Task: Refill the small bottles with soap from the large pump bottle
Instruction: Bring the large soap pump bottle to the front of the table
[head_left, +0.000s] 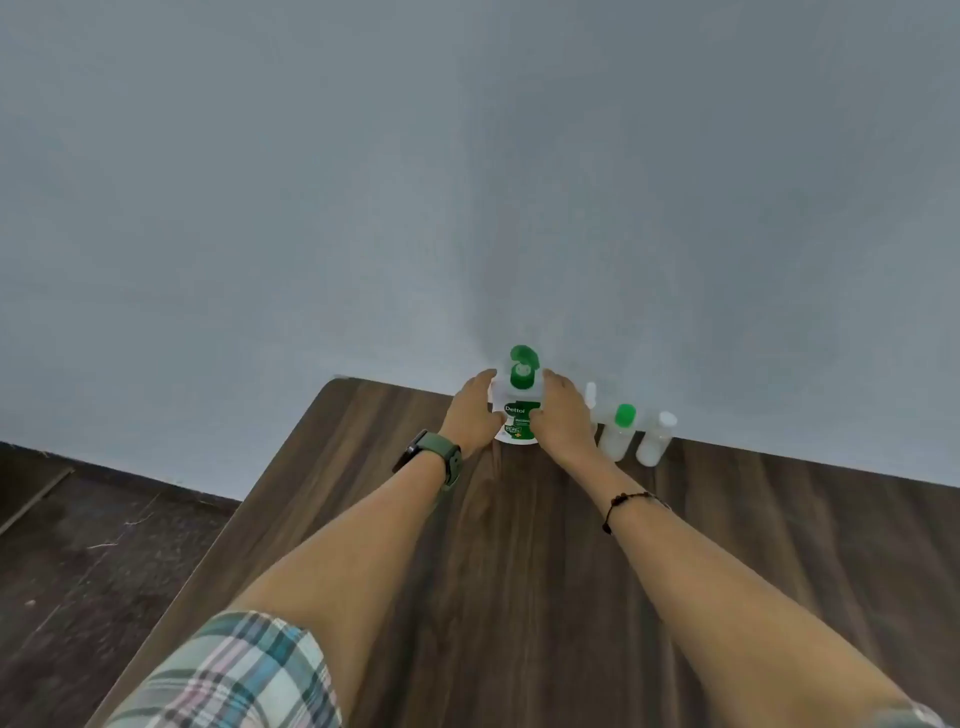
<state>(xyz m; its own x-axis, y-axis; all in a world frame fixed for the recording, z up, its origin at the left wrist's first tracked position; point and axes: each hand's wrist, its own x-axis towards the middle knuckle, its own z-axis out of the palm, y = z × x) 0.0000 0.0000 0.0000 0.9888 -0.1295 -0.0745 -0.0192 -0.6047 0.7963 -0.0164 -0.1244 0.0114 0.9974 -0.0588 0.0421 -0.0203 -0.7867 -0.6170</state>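
While hands grip pump bottle (517, 410) — small bottles (618, 434) just right.

One large pump bottle (517, 410) is standing at the table's (519, 571) twelve o'clock edge. Two small bottles are sitting at its three o'clock: one green-capped (618, 434), one white-capped (655, 439). Two hands, left (470, 413) and right (563, 413), are showing; one watch (431, 457); one bracelet (623, 506).

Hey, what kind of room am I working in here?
Probably a plain room at home, though it's hard to say: a dark wood-grain table against a bare grey wall, dark plank flooring, and a white Dettol soap bottle with green pump.
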